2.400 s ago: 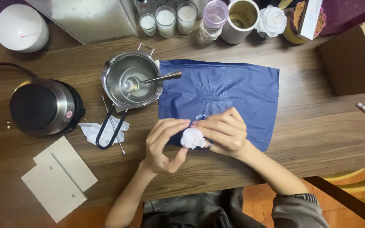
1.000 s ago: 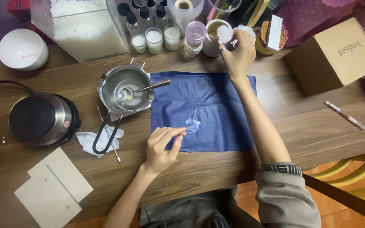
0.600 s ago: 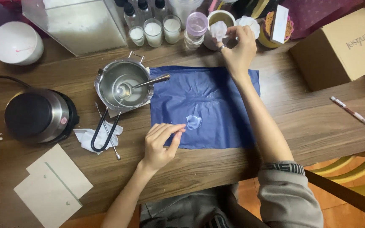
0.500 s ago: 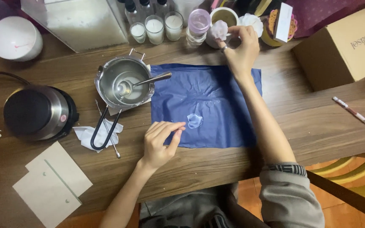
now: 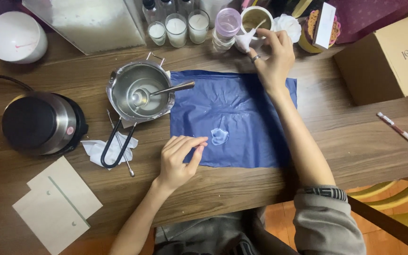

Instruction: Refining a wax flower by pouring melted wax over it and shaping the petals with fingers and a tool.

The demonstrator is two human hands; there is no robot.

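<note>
Now the right hand [image 5: 271,53] is stretched to the far edge of the table [image 5: 355,141], where its fingertips pinch a small crumpled white tissue [image 5: 244,39] against the rim of the beige cup [image 5: 256,19]; some seconds back that hand was near the body, pressing the tissue onto the blue cloth [image 5: 232,118] together with the other hand. Since half a second ago it has hardly shifted, and the tissue stays at the cup's rim. The left hand [image 5: 179,158] rests at the cloth's near left edge, fingers loosely curled with thumb and forefinger close together, holding nothing, much as it did a moment ago. Just right of its fingertips a small pale patch [image 5: 219,136] lies on the cloth, uncovered since the hands drew off it. Left of the cloth stands the steel pot [image 5: 140,92] with a spoon [image 5: 166,89] leaning in it, and further left a round hot plate [image 5: 38,123]. Two pale cards [image 5: 57,203] lie at the near left, and a brown cardboard box [image 5: 388,56] sits at the far right
</note>
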